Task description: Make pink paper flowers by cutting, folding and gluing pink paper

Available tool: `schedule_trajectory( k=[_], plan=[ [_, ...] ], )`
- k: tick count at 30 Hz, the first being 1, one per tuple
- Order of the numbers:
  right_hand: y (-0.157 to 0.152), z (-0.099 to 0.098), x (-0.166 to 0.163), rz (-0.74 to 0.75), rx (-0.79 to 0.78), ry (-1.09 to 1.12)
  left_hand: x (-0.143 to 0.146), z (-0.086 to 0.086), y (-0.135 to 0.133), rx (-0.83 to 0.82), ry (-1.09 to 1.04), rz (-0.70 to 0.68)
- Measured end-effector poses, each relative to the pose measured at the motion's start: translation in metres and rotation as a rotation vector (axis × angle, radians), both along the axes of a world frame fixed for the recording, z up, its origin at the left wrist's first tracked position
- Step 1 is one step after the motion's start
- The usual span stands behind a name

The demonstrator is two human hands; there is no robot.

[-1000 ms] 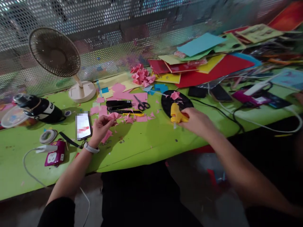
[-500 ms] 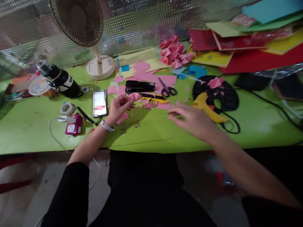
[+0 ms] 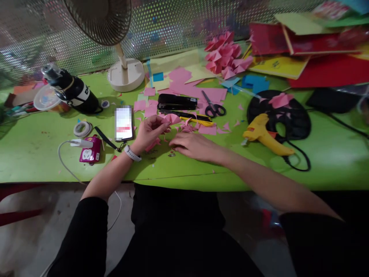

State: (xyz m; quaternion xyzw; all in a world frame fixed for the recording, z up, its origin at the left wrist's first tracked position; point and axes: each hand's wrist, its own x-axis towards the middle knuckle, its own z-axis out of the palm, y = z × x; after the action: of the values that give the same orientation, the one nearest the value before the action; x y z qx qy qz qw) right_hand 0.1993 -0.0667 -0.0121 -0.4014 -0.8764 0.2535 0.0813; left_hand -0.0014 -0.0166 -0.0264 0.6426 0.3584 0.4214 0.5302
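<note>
My left hand [image 3: 150, 132], with a white band at the wrist, pinches a folded pink paper piece [image 3: 173, 118] between thumb and fingertips. Just right of it, my right hand [image 3: 194, 145] reaches in low over the table with fingers loosely bent and apart, nothing visible in them. Pink paper scraps [image 3: 187, 129] lie beyond both hands. Behind these are a yellow utility knife [image 3: 203, 121], a black stapler [image 3: 177, 102] and scissors [image 3: 213, 109]. A yellow glue gun [image 3: 266, 134] rests on the right, its nozzle pointing left, partly over a black round pad [image 3: 300, 119].
A phone [image 3: 123, 124], tape roll [image 3: 82, 129], purple socket adapter [image 3: 90, 152] and black bottle [image 3: 76, 92] stand or lie left. At the back are a fan [image 3: 125, 75], pink paper flowers [image 3: 223, 55] and stacked coloured card [image 3: 331, 71]. The green table's [image 3: 230, 175] front edge is close.
My right hand has moved left from beside the glue gun to near my left hand. My left hand still pinches the pink paper. The view has shifted slightly.
</note>
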Motion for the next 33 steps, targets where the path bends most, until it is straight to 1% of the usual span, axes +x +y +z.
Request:
schedule_trajectory(
  k=[2, 6, 12, 19, 24, 26, 28, 31, 33],
  plan=[
    [0.001, -0.001, 0.001, 0.017, -0.014, 0.017, 0.000, -0.002, 0.000, 0.001, -0.002, 0.000],
    [0.002, -0.006, 0.004, 0.004, -0.035, 0.058, 0.002, -0.004, -0.001, -0.029, -0.014, -0.002],
    [0.002, -0.010, 0.007, -0.033, -0.064, 0.119, 0.003, -0.001, -0.002, -0.098, 0.001, 0.011],
    [0.002, -0.010, 0.007, 0.028, -0.116, 0.107, 0.002, -0.002, -0.001, -0.119, -0.013, 0.012],
    [0.002, -0.015, 0.006, 0.023, -0.096, 0.164, 0.002, 0.000, -0.002, -0.117, -0.017, 0.007],
    [0.003, -0.015, 0.008, -0.014, -0.069, 0.214, 0.002, 0.001, -0.002, -0.126, -0.032, 0.017],
    [0.003, -0.013, 0.011, -0.099, -0.002, 0.295, 0.002, 0.002, -0.003, -0.143, -0.063, 0.040],
    [0.005, -0.010, 0.016, -0.275, 0.175, 0.415, 0.003, 0.003, -0.005, -0.164, -0.111, 0.083],
    [0.006, -0.010, 0.018, -0.344, 0.279, 0.446, 0.004, 0.002, -0.006, -0.170, -0.134, 0.098]
  ],
)
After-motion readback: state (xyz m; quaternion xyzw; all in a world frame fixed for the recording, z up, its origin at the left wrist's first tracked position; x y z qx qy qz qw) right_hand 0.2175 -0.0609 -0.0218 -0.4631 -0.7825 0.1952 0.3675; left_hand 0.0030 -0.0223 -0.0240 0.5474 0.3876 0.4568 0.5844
